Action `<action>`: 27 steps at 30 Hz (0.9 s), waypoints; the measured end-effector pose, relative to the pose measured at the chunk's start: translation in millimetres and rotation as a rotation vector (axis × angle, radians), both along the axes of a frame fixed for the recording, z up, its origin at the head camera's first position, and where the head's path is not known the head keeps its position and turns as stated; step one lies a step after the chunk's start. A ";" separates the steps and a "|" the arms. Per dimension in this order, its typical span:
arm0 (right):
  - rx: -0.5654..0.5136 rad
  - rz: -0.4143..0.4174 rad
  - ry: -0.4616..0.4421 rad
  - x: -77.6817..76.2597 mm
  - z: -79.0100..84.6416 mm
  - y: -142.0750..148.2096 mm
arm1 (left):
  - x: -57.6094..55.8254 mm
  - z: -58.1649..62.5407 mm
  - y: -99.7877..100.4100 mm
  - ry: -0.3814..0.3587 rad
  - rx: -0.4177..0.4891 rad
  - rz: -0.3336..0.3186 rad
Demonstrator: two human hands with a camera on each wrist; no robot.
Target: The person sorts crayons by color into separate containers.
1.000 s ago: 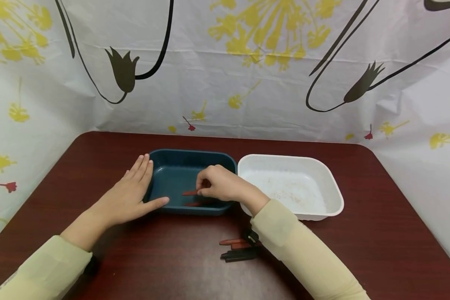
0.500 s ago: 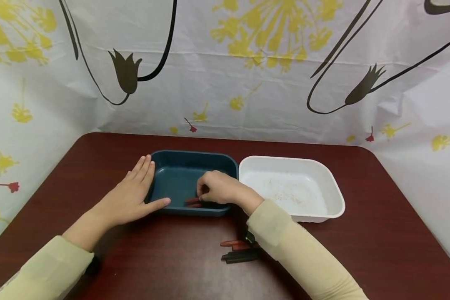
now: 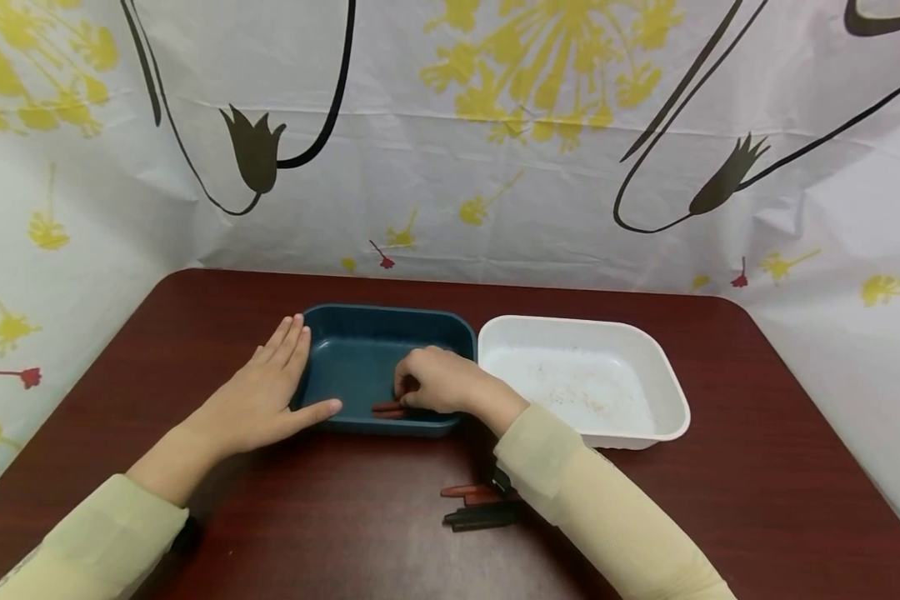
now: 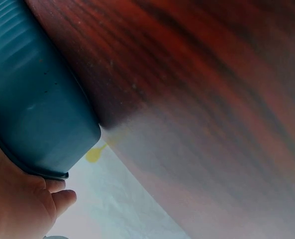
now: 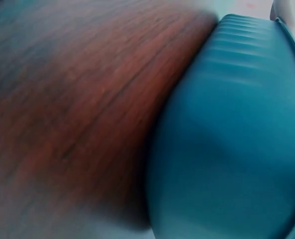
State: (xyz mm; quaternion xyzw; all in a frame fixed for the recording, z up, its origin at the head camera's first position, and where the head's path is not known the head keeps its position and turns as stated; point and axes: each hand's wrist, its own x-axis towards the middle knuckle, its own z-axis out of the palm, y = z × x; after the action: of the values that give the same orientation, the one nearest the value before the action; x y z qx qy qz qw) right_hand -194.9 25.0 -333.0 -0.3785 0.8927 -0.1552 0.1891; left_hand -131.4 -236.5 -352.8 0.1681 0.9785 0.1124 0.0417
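Observation:
My left hand (image 3: 258,396) lies with straight fingers along the left rim of a dark teal tray (image 3: 352,367), thumb over its front corner. In the left wrist view, part of that hand (image 4: 23,204) touches the tray's rim. Reaching into the tray's front right part, my right hand (image 3: 442,379) has curled fingers and pinches a slim reddish-brown stick (image 3: 387,406) low over the floor. A second similar stick (image 3: 387,414) lies right beside it. My fingers hide the right ends of both. The right wrist view shows only the tray's outer wall (image 5: 227,139) and the table.
A white tray (image 3: 570,375) with brownish specks stands against the teal tray's right side. In front, several reddish (image 3: 468,492) and black sticks (image 3: 480,517) lie on the dark red table (image 3: 330,517), partly hidden by my right sleeve. A patterned sheet (image 3: 390,183) hangs behind.
My right hand has lowered the reddish-brown stick toward the tray floor, close beside the other one. My left hand stays at the rim. The head view has tilted slightly.

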 end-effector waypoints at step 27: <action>-0.196 -0.015 0.101 29.5 45.1 68.4 | 1.2 0.5 1.7 -0.005 0.001 0.010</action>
State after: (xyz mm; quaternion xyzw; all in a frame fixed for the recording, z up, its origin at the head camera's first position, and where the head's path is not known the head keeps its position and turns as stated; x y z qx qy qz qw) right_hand -165.4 93.4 -287.9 -0.3957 0.8845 -0.2238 0.1048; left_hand -130.2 -234.9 -352.3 0.1628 0.9791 0.1135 0.0436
